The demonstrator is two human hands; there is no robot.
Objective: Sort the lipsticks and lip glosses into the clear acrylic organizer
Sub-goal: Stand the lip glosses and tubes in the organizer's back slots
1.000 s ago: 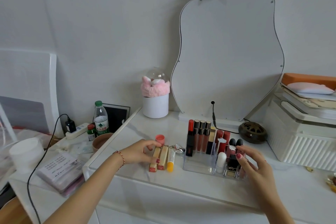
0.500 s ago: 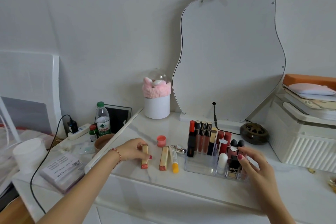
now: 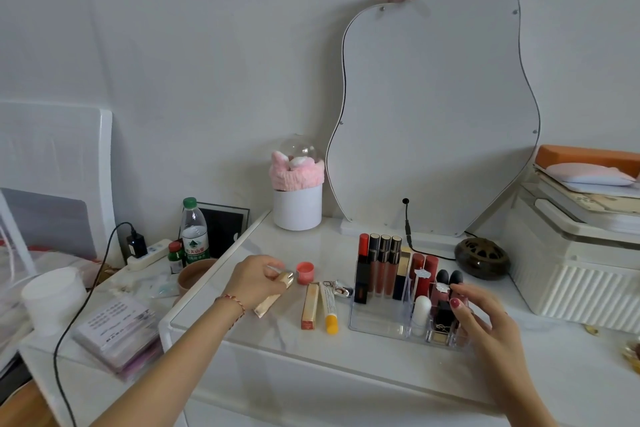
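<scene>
Gold plastic, glossy and hard, is what the left hand is curled around: a gold lipstick tube, held tilted, its rounded cap up between thumb and fingers and its base angled down over the white tabletop. At about two o'clock from that hand a small coral pot is seen standing on the tabletop. Further right, two items are left lying flat side by side, close together: a rose-gold lipstick and a white lip balm tube with a yellow cap. A small silver clip lies at twelve o'clock from the balm.

The clear acrylic organizer is placed next, already stocked: a red-capped tube and three dark-capped lip glosses stand upright along its back, with red and black-capped pieces and a white one in the compartments toward three o'clock. The right hand is set at the organizer's right end with fingers spread and relaxed; nothing is seen clamped in it, and whether the fingertips touch the wall cannot be told.

The gold tube is judged light, rigid and rather slippery, and it would be best pinched around the barrel below the cap seam, so the cap is not pulled off. It could then be lowered base-first into a free compartment. The lying tubes are likely to roll if nudged, and the upright glosses could be tipped by a careless insertion.
</scene>
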